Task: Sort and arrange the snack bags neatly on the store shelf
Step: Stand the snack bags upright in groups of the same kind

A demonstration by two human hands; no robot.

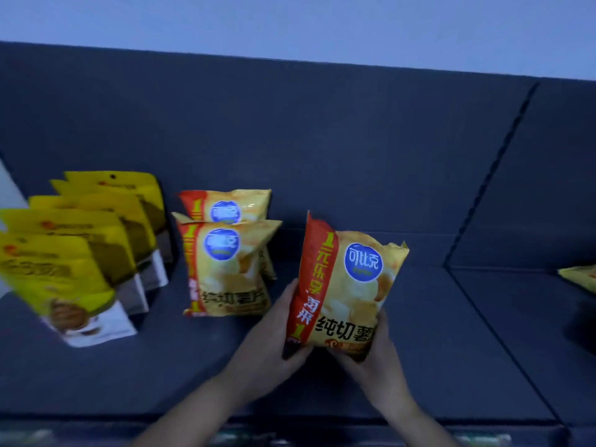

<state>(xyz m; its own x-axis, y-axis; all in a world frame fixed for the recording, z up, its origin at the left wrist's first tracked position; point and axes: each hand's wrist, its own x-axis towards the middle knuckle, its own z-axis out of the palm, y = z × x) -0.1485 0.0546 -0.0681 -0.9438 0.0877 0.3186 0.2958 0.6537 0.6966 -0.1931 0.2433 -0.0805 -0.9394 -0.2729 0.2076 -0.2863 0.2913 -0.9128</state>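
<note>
Chip bag upright in both our hands, mid-shelf.

Our left hand (pixel 274 330) and right hand (pixel 377 353) clasp the chip bag (pixel 345 285) at its bottom corners, long axis vertical. The standing chip bags (pixel 225 266) lie just to its left, nearer our left hand, toward the shelf (pixel 435 317)'s left end beside the yellow pouches (pixel 80 246).

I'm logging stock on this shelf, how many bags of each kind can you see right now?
Yellow stand-up pouches: 5
Chip bags standing on the shelf: 2
Chip bag held in both hands: 1
Bag partly cut off at right edge: 1, kind unclear
Total: 9
</note>
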